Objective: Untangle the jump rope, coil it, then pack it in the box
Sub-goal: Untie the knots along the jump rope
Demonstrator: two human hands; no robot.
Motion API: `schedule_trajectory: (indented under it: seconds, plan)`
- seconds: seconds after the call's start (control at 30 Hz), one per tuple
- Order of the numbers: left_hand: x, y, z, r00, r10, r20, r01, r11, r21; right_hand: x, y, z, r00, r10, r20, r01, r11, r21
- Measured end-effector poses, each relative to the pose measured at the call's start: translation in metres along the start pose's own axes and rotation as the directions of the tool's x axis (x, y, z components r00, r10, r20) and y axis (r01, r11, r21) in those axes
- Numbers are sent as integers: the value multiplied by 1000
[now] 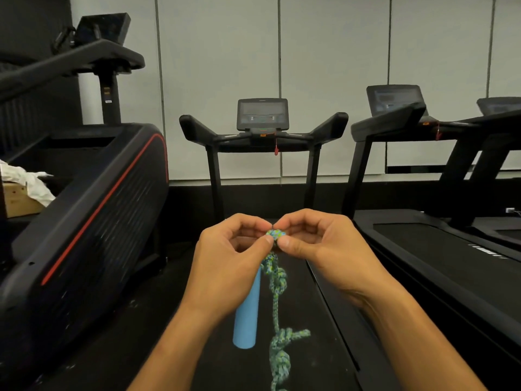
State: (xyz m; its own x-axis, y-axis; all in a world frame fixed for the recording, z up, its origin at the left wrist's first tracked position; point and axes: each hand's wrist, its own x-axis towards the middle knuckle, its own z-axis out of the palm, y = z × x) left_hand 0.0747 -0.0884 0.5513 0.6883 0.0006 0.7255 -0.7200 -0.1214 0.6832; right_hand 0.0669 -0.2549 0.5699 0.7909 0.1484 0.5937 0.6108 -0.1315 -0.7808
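Head view: low and close, the green and blue jump rope (277, 345) hangs down in knots, beside its blue handle (248, 314). Higher up, the left hand (225, 258) and right hand (315, 244) both pinch one knot at the rope's top. Behind them stands a black treadmill (262, 128). Far left sits a cardboard box (17, 198).

Both hands — left hand (228, 258), right hand (318, 244) — meet at mid-air over the treadmill belt (315, 320), open space beneath them. Left of the left hand: stepper housing (93, 221). Right of the right hand: second treadmill deck (439, 249). Ahead — console uprights (214, 182).
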Motion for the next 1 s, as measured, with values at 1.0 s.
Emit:
schedule_trajectory:
  seconds: [1.0]
  plan:
    - [2, -6, 0, 1000, -28, 10, 28, 999, 21, 0, 1, -5, 998, -58, 40, 63, 986, -157]
